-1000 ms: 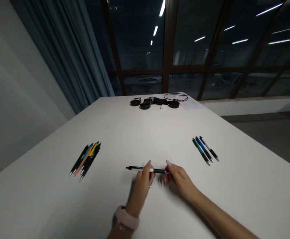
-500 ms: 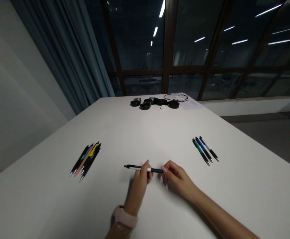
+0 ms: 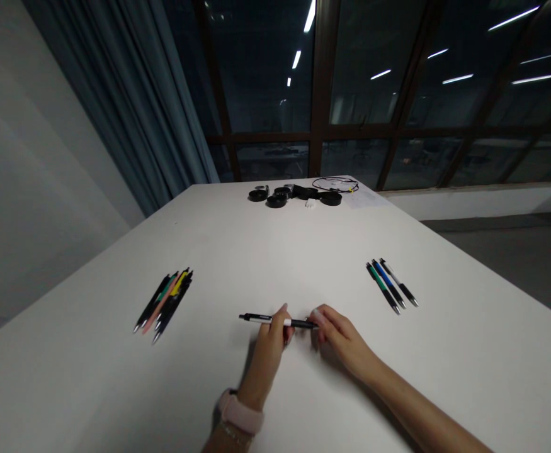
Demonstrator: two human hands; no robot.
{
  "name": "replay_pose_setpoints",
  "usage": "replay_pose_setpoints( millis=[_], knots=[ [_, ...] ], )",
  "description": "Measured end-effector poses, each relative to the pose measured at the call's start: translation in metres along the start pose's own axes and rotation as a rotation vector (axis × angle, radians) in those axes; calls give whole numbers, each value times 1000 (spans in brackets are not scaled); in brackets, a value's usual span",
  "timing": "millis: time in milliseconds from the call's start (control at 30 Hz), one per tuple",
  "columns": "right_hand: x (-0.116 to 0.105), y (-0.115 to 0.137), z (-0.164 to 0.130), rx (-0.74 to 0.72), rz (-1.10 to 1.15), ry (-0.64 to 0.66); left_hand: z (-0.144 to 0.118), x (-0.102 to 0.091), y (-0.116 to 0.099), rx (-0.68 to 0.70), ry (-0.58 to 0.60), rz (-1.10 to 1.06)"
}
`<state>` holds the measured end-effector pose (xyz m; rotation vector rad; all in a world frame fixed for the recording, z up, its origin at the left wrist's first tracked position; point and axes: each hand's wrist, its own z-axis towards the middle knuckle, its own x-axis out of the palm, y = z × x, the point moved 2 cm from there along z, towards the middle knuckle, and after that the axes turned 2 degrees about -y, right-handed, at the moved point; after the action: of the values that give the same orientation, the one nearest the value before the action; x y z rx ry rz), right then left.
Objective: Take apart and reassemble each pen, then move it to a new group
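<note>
Both hands meet just above the white table point(image 3: 445, 352), sharing one black-and-white pen point(image 3: 275, 320) held level: the left hand point(image 3: 268, 352) pinches the barrel near its middle, and the right hand point(image 3: 339, 336) closes its fingertips on the right end, a grip that looks suited to steadying the body while working that end. A loose bundle of mixed-colour pens point(image 3: 164, 302) lies well apart to the left, and three pens point(image 3: 391, 286) lie side by side well apart to the right, so the two groups read as separate piles. Black coiled straps and a cable point(image 3: 303, 192) sit at the far edge.
</note>
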<state>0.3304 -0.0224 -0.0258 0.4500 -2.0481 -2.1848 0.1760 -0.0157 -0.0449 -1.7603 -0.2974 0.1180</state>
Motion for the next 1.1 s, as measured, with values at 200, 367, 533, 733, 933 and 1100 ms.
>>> replay_pose_setpoints(
  millis=[200, 367, 533, 733, 933, 1100],
  knots=[
    [-1, 1, -2, -65, -153, -4, -2, 2, -4, 7, 85, 43],
    [0, 3, -3, -67, -202, 19, -4, 1, -3, 18, 83, 36],
    [-5, 4, -7, -280, -506, 29, -1, -1, -5, 55, 47, 60],
    [-6, 7, -10, -530, -726, -6, -2, 0, -5, 2, 40, 176],
    [-11, 22, -10, -667, -969, -13, -7, 5, 1, 10, 150, 270],
    [-12, 27, -12, -641, -1039, -1, -11, 5, 1, 2, 206, 263]
  ],
)
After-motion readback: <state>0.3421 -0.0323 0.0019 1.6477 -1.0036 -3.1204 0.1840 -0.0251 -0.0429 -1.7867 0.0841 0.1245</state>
